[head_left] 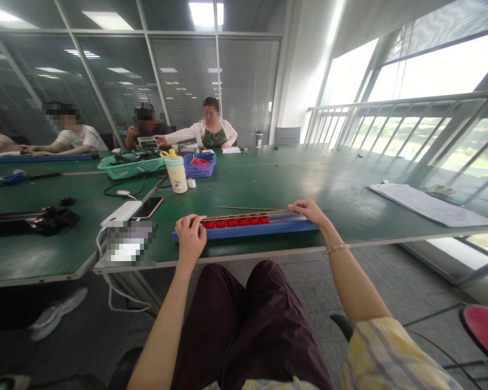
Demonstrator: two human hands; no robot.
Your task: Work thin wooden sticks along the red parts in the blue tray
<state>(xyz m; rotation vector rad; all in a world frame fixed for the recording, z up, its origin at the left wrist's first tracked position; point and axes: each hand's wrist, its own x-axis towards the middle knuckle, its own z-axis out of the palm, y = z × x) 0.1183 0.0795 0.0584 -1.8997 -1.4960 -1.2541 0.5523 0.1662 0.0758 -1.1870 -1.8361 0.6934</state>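
In front of me at the table edge lies a long, narrow blue tray (pixel 244 232). A row of several red pieces (pixel 231 221) fills its left and middle part. A thin brass-coloured rod (pixel 244 215) runs lengthwise above the red pieces, between my two hands. My left hand (pixel 191 241) is closed over the tray's left end, its fingertips at the rod's left end. My right hand (pixel 310 212) pinches the rod near the tray's right end. Another thin rod (pixel 248 208) lies just behind the tray. My fingers hide both ends of the held rod.
Left of the tray are a phone (pixel 148 208), a white power bank (pixel 121 213) with cables and a blurred-out item. Farther back stand a cream cup (pixel 175 172), a green basket (pixel 132 169) and a blue basket (pixel 200 169). Papers (pixel 429 203) lie right. Several people sit opposite.
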